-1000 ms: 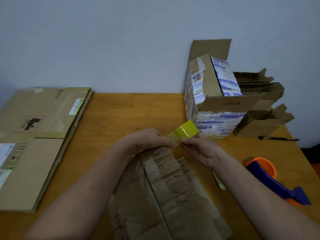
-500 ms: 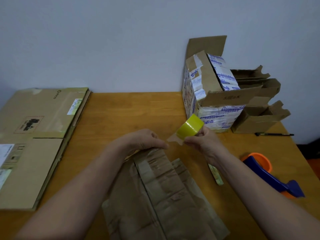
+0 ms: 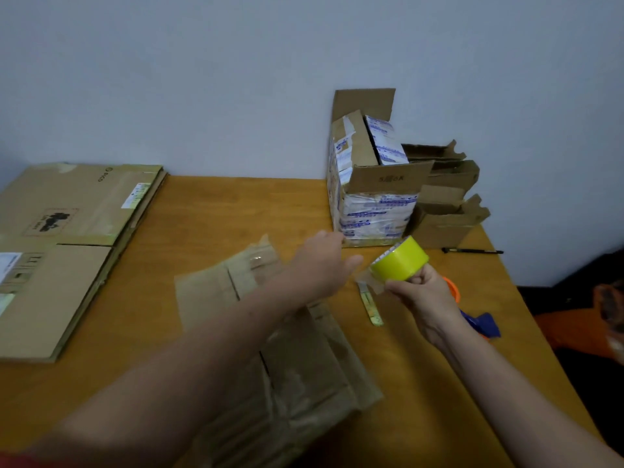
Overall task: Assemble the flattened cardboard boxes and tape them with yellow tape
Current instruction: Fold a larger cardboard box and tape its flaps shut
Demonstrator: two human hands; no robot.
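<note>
A crumpled, flattened cardboard box (image 3: 290, 352) lies on the wooden table (image 3: 216, 211) in front of me. My right hand (image 3: 420, 293) grips a roll of yellow tape (image 3: 400, 261) above the table, right of the flat box. A short translucent tape end hangs from the roll's lower left. My left hand (image 3: 320, 265) reaches across the flat box toward the roll, fingers loosely extended, thumb close to the tape end but not clearly holding it. A stack of larger flattened boxes (image 3: 67, 251) lies at the table's left.
A tall open box wrapped in blue-and-white tape (image 3: 371, 201) stands at the back right, with smaller open cardboard boxes (image 3: 445, 214) beside it. A black pen (image 3: 472, 252), an orange-and-blue tape dispenser (image 3: 481, 324) and a loose tape strip (image 3: 371, 305) lie near the right edge.
My right hand carried the yellow roll to the right and slightly up. My left hand no longer pinches the tape end over the flat box and now stretches rightward. The view shifted.
</note>
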